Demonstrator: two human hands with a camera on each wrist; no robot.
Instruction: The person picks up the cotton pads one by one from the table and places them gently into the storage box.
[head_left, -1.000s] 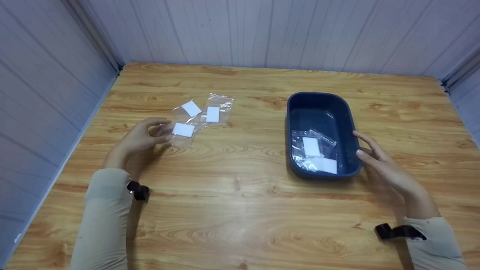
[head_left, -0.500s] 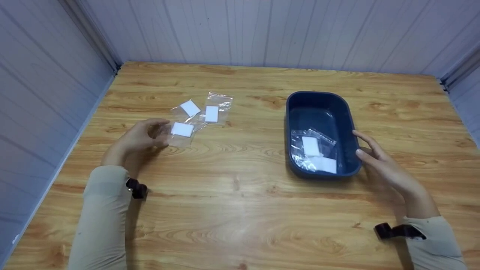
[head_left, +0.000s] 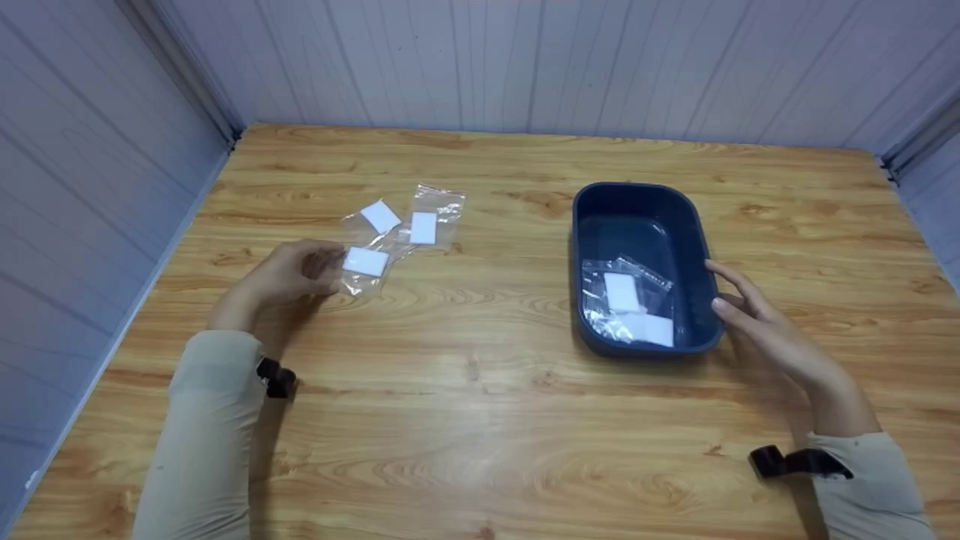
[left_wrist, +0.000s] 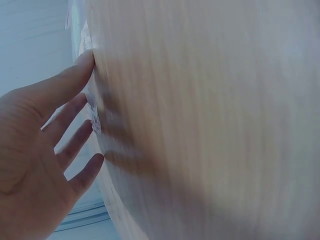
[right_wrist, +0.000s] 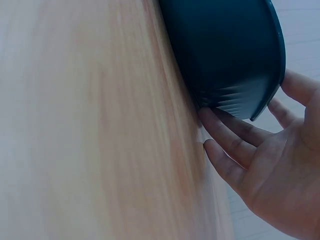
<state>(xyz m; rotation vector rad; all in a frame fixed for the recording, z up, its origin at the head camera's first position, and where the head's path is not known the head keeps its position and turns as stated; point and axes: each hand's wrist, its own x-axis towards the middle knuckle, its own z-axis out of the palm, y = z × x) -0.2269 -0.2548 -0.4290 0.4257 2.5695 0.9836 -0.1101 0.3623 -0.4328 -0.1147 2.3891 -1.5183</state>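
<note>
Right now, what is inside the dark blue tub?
Two white pieces in overlapping clear bags lie at the near end of the tub. Toward the far end, its floor shows. Whatever lies directly beneath the white pieces is covered.

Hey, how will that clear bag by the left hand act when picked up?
The clear bag will probably flop, since its film looks thin and creased. It seems light for its size, with one flat white piece showing inside. It might drag a neighbouring bag along, as their edges appear to overlap.
</note>
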